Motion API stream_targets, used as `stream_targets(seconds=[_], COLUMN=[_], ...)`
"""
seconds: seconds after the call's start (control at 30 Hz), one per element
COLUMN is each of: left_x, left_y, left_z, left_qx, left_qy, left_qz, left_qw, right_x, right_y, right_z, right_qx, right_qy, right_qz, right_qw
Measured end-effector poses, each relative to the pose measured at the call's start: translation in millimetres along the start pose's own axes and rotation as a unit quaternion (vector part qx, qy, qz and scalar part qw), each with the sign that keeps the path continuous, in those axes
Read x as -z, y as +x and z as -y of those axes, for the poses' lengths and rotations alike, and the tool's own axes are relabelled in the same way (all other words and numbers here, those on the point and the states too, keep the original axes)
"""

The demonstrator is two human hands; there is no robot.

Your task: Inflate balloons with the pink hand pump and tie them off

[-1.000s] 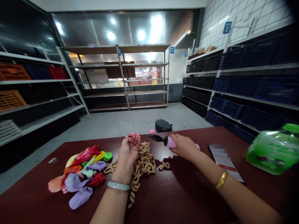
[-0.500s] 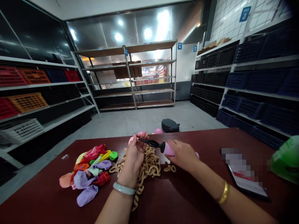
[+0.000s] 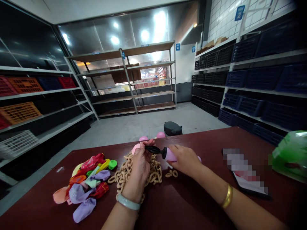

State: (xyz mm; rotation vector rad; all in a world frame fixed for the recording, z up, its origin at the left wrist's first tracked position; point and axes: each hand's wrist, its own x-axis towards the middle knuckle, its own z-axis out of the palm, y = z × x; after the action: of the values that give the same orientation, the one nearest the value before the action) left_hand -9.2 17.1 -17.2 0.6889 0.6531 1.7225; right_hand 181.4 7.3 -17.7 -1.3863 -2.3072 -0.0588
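Note:
In the head view, my right hand (image 3: 183, 159) is wrapped around the purple body of a balloon pump (image 3: 170, 154), held level above the table. The pump's black nozzle (image 3: 153, 149) points left into my left hand (image 3: 143, 159). My left thumb and fingers are closed at the nozzle tip, on a small pink balloon (image 3: 136, 148). The balloon's neck is hidden by my fingers. Under my left hand lies a heap of beige ring-shaped pieces (image 3: 155, 174). Limp balloons in several colours (image 3: 83, 193) are piled left of it.
The dark red table (image 3: 192, 207) bears a phone-like flat item (image 3: 250, 182), partly blurred, and a green plastic pack (image 3: 290, 156) at right. Past the far edge are pink balloons (image 3: 161, 134) and a dark grey bag (image 3: 172, 128). Shelves with crates (image 3: 247, 105) line the sides.
My left fingers have closed in around the nozzle tip, and the pink balloon shows more plainly beyond them. The view has shifted slightly to the right. My right hand keeps its hold on the pump.

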Motion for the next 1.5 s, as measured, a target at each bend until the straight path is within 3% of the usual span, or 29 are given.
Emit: stream_targets(seconds=[0.27, 0.47, 0.73, 1.07, 1.33, 1.5], left_x=[-8.5, -13.4, -15.1, -10.3, -14.9, -18.4], left_y=[-10.9, -14.5, -14.9, -12.2, -17.1, -17.6], left_z=[12.6, 6.7, -2.3, 8.6, 8.7, 5.5], left_qx=[0.023, 0.05, 0.006, -0.013, 0.027, 0.034], left_qy=[-0.003, 0.029, -0.039, -0.035, 0.067, -0.018], left_qz=[0.002, 0.003, 0.04, -0.009, -0.045, -0.009], left_qw=[1.0, 0.998, 0.998, 0.999, 0.996, 0.999], right_x=[1.6, 5.5, 3.3, 5.0, 5.8, 7.2], right_y=[-0.9, -1.5, -1.6, -1.7, -2.9, -4.1], right_z=[1.1, 6.9, 7.4, 5.5, 2.3, 6.9], right_qx=[0.004, 0.007, 0.0, -0.001, 0.009, 0.013], right_qy=[0.019, 0.035, 0.056, 0.046, 0.017, 0.014], right_qz=[-0.006, -0.002, -0.019, -0.004, -0.006, -0.001], right_qw=[1.0, 0.999, 0.998, 0.999, 1.0, 1.0])
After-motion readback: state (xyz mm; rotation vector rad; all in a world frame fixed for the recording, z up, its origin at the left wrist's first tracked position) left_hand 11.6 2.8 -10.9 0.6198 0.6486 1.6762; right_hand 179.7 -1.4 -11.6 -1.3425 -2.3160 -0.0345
